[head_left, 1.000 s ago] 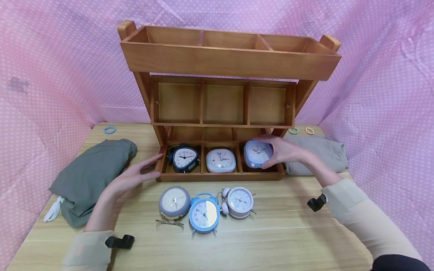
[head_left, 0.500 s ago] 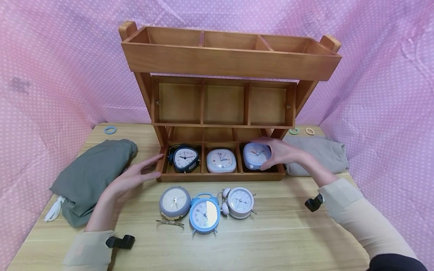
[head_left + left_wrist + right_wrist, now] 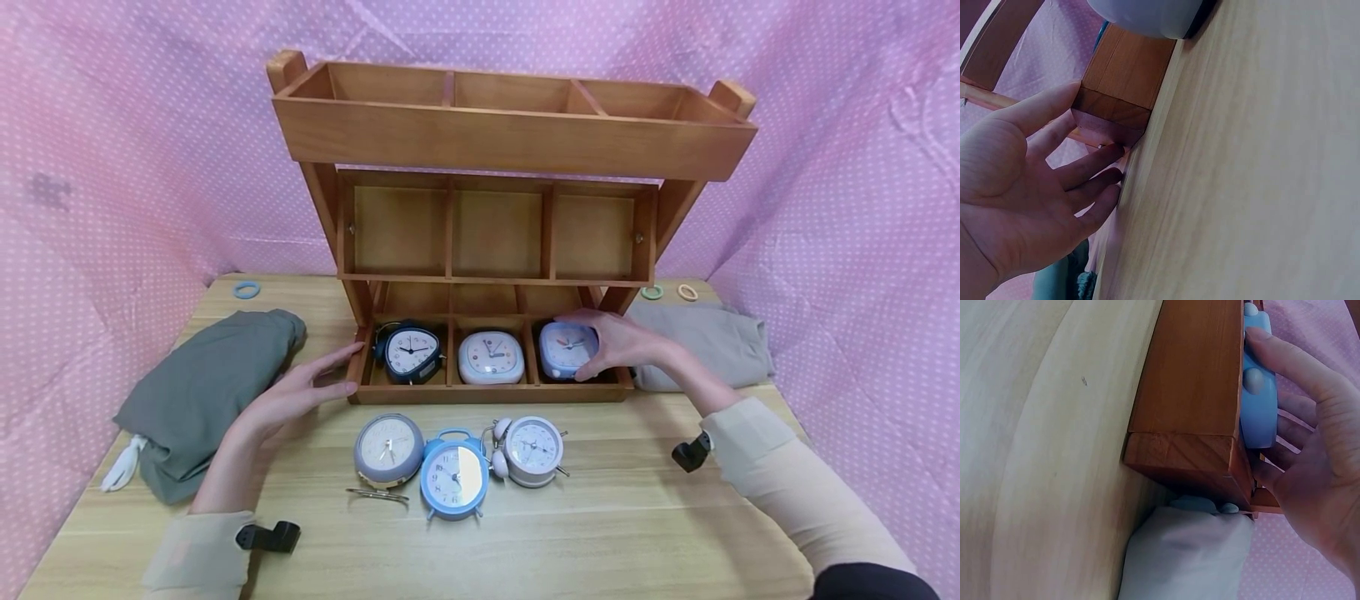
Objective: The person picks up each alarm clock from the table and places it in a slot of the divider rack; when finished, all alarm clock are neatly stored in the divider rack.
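Thumb and fingers of the person's right hand (image 3: 622, 342) pinch a pale blue clock (image 3: 567, 350) with a rounded square face, which sits in the right compartment of the bottom tray (image 3: 487, 393). Across from it the left hand (image 3: 296, 396) is spread, touching the tray's left end. Between them, a pinkish white clock (image 3: 491, 358) occupies the middle compartment and a dark clock (image 3: 411, 350) the left one. In front, on the wooden tabletop (image 3: 600, 525), I see a grey clock (image 3: 388, 450), a sky-blue clock (image 3: 450, 479) and a white clock (image 3: 533, 447) side by side. Farther out, a dark green bag (image 3: 210, 400) lies left, some grey cloth (image 3: 701, 342) right.
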A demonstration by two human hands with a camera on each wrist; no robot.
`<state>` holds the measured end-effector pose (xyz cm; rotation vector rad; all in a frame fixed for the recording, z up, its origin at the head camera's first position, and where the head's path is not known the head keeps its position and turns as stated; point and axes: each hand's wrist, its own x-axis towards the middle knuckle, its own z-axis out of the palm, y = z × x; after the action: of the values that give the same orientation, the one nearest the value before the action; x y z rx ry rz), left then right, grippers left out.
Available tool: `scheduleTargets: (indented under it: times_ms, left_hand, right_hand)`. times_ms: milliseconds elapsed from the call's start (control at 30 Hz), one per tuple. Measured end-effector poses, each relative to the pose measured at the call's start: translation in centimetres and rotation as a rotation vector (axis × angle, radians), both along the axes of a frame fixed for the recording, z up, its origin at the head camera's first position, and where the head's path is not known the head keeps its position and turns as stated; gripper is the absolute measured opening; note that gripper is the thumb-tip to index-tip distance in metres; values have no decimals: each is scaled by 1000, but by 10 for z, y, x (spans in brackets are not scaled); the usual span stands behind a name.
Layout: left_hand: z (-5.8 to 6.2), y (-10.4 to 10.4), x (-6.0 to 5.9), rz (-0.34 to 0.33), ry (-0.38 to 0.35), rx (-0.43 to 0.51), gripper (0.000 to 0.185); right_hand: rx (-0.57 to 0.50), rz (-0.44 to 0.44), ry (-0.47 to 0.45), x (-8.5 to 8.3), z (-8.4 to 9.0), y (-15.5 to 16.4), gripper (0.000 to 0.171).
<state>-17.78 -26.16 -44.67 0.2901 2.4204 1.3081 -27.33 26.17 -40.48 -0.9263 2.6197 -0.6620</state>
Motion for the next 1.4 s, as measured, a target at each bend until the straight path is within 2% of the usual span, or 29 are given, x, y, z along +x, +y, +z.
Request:
scheduleTargets:
  times_ms: [500, 1400]
  left_hand:
    - [-1, 0, -1, 5, -10, -4, 77]
    - [-1, 0, -1, 7, -11, -1, 78]
  right_hand:
    - [11, 27, 18, -3, -11, -3, 95]
    - [36, 30, 3, -1, -11, -6, 93]
